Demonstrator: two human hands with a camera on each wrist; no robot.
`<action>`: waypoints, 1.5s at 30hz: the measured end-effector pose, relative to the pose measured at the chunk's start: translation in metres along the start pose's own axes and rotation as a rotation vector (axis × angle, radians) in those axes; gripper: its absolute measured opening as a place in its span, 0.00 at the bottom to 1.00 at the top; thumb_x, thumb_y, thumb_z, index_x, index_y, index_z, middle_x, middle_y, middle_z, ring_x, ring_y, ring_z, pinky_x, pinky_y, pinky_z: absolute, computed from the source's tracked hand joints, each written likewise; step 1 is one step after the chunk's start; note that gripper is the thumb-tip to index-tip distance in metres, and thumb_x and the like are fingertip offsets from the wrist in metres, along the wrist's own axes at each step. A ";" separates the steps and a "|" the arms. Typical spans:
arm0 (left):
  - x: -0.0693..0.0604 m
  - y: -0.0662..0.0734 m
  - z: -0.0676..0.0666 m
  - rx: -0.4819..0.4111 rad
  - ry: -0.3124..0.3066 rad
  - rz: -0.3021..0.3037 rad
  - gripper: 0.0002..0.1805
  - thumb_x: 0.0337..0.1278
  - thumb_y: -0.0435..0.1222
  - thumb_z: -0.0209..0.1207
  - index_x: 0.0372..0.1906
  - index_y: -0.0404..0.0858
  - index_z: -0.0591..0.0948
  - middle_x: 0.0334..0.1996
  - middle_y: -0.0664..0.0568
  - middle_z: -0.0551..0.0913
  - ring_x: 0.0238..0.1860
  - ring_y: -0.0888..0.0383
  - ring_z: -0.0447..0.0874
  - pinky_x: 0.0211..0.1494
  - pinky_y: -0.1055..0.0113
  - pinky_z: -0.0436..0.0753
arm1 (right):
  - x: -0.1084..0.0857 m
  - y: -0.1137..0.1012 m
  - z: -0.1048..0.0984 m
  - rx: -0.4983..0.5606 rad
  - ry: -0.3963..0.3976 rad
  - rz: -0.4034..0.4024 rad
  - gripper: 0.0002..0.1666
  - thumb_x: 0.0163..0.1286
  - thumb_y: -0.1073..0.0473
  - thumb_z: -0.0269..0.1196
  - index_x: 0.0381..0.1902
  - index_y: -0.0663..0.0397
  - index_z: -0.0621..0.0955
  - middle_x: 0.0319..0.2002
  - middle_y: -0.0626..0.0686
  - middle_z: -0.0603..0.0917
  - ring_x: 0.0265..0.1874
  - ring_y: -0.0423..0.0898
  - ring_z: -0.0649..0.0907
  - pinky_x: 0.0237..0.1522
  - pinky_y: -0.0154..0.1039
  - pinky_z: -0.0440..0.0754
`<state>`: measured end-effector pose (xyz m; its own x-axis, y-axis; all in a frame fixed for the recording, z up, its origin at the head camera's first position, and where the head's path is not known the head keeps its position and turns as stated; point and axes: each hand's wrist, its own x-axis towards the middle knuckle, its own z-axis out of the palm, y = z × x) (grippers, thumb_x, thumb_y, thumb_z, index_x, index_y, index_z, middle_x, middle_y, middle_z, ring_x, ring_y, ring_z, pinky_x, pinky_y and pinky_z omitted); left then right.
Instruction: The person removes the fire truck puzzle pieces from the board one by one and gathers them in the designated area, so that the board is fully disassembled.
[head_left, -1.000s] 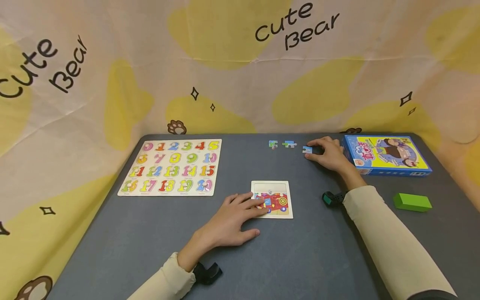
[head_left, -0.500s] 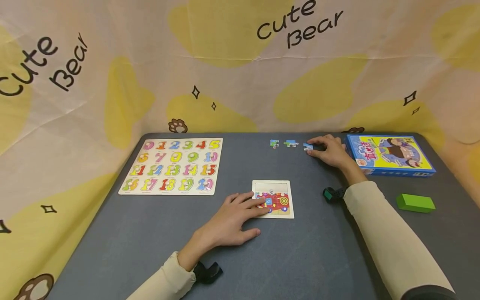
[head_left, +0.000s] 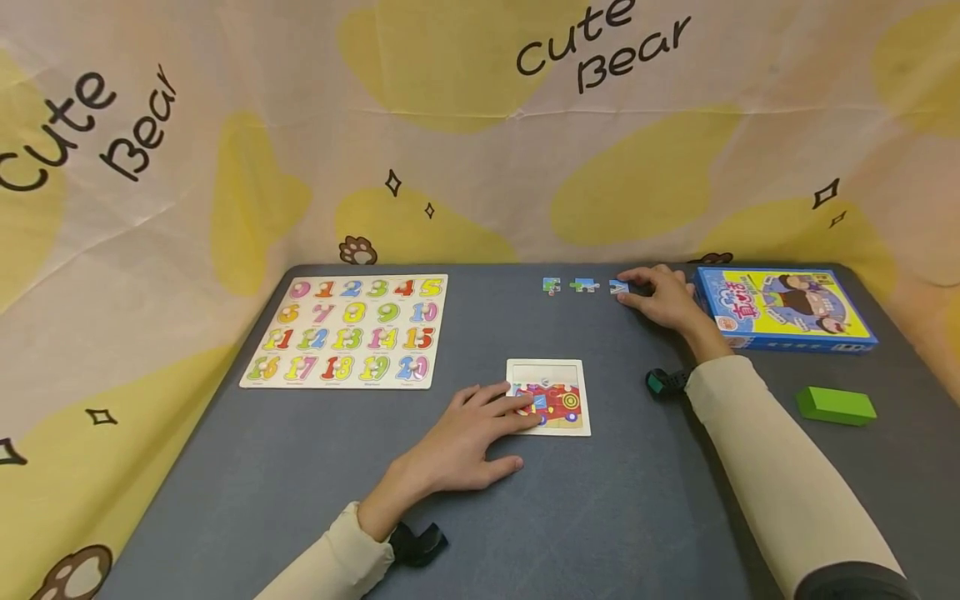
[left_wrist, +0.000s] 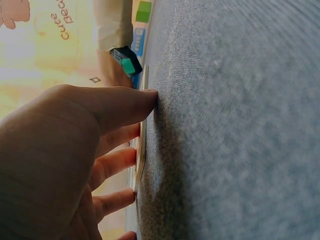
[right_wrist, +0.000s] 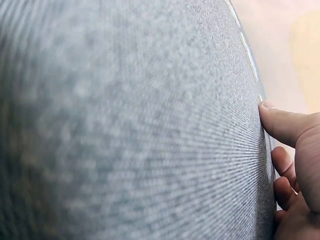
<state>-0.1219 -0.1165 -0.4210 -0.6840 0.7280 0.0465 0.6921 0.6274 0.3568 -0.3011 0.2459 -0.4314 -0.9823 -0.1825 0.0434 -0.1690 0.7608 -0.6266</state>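
My right hand [head_left: 663, 300] pinches a small blue and white jigsaw piece [head_left: 618, 287] between thumb and fingers near the table's far edge. To its left lie two loose jigsaw pieces, a green and blue one [head_left: 551, 286] and a mostly blue one [head_left: 584, 285]. My left hand [head_left: 468, 442] rests with spread fingers on the left side of a white-framed puzzle board [head_left: 547, 371]. Red vehicle pieces fill the board's lower part, while its upper strip shows the bare tray. In the left wrist view, the thumb [left_wrist: 125, 105] touches the table beside the board's edge.
A number board [head_left: 345, 333] lies at the left. At the back right, a blue and yellow box [head_left: 787, 310] lies close to my right hand. A green block [head_left: 836, 406] sits nearer on the right. A printed cloth [head_left: 465, 150] hangs behind the table.
My right hand has slid the jigsaw piece slightly away from me, so it lines up with the other two loose pieces. My left hand has stayed on the puzzle board.
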 end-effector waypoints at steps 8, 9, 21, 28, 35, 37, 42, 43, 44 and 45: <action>0.001 0.000 0.002 0.005 -0.004 0.002 0.31 0.63 0.50 0.64 0.72 0.55 0.75 0.74 0.58 0.71 0.79 0.48 0.61 0.75 0.42 0.59 | -0.003 -0.002 0.001 0.006 0.000 0.011 0.28 0.77 0.49 0.60 0.69 0.55 0.76 0.61 0.66 0.72 0.58 0.66 0.63 0.60 0.69 0.48; 0.000 0.000 0.001 0.000 -0.006 0.002 0.31 0.63 0.50 0.64 0.72 0.55 0.75 0.74 0.58 0.71 0.79 0.48 0.60 0.75 0.41 0.59 | -0.004 -0.002 0.001 0.017 0.006 0.008 0.28 0.77 0.49 0.60 0.69 0.55 0.76 0.62 0.66 0.72 0.58 0.65 0.63 0.60 0.70 0.47; 0.000 0.000 0.000 -0.002 -0.020 -0.002 0.33 0.63 0.51 0.64 0.72 0.52 0.74 0.75 0.57 0.70 0.79 0.47 0.59 0.76 0.41 0.58 | -0.030 -0.025 0.005 0.135 0.034 0.001 0.31 0.78 0.51 0.58 0.73 0.58 0.70 0.69 0.69 0.72 0.70 0.68 0.67 0.71 0.70 0.55; 0.001 0.000 0.001 -0.008 -0.028 -0.004 0.33 0.62 0.51 0.64 0.72 0.53 0.74 0.76 0.54 0.68 0.79 0.47 0.58 0.76 0.40 0.58 | -0.050 -0.056 0.019 0.221 -0.018 -0.055 0.31 0.77 0.55 0.60 0.73 0.60 0.70 0.69 0.66 0.74 0.69 0.64 0.73 0.71 0.62 0.68; 0.001 -0.001 0.000 -0.005 -0.038 -0.021 0.33 0.62 0.52 0.64 0.73 0.54 0.74 0.76 0.49 0.65 0.78 0.51 0.59 0.77 0.40 0.56 | -0.065 -0.084 0.035 0.241 -0.138 -0.172 0.31 0.75 0.57 0.63 0.71 0.60 0.72 0.63 0.64 0.80 0.65 0.61 0.77 0.69 0.62 0.70; 0.001 0.000 0.000 -0.003 -0.034 -0.017 0.33 0.62 0.52 0.64 0.72 0.55 0.74 0.75 0.48 0.65 0.78 0.51 0.58 0.77 0.41 0.56 | -0.070 -0.090 0.039 0.230 -0.189 -0.218 0.30 0.74 0.57 0.64 0.70 0.60 0.73 0.61 0.63 0.81 0.63 0.60 0.78 0.68 0.62 0.70; 0.000 0.000 0.000 0.002 -0.031 -0.019 0.33 0.62 0.51 0.65 0.72 0.55 0.74 0.72 0.48 0.66 0.76 0.50 0.59 0.77 0.43 0.57 | -0.077 -0.099 0.051 0.146 -0.252 -0.360 0.23 0.68 0.60 0.69 0.60 0.57 0.82 0.53 0.56 0.85 0.52 0.55 0.78 0.57 0.53 0.74; 0.000 0.000 0.000 0.005 -0.033 -0.018 0.33 0.62 0.51 0.65 0.72 0.55 0.74 0.71 0.48 0.67 0.76 0.50 0.60 0.77 0.43 0.57 | -0.078 -0.101 0.053 0.129 -0.257 -0.388 0.21 0.67 0.61 0.70 0.58 0.55 0.84 0.51 0.54 0.86 0.50 0.53 0.77 0.53 0.50 0.72; 0.000 0.001 0.000 0.008 -0.034 -0.017 0.33 0.62 0.51 0.65 0.72 0.55 0.74 0.70 0.48 0.68 0.75 0.51 0.60 0.76 0.43 0.58 | -0.080 -0.102 0.056 0.114 -0.260 -0.412 0.19 0.66 0.61 0.70 0.56 0.54 0.86 0.49 0.53 0.86 0.47 0.52 0.75 0.50 0.49 0.69; 0.000 0.001 0.000 0.011 -0.035 -0.016 0.33 0.62 0.52 0.65 0.72 0.56 0.74 0.70 0.48 0.68 0.75 0.51 0.61 0.76 0.43 0.58 | -0.080 -0.103 0.059 0.100 -0.265 -0.432 0.18 0.65 0.61 0.71 0.54 0.52 0.87 0.47 0.51 0.86 0.46 0.50 0.74 0.48 0.47 0.65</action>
<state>-0.1212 -0.1164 -0.4203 -0.6866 0.7270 0.0081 0.6838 0.6419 0.3470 -0.1997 0.1451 -0.4161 -0.7678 -0.6286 0.1238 -0.5333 0.5200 -0.6672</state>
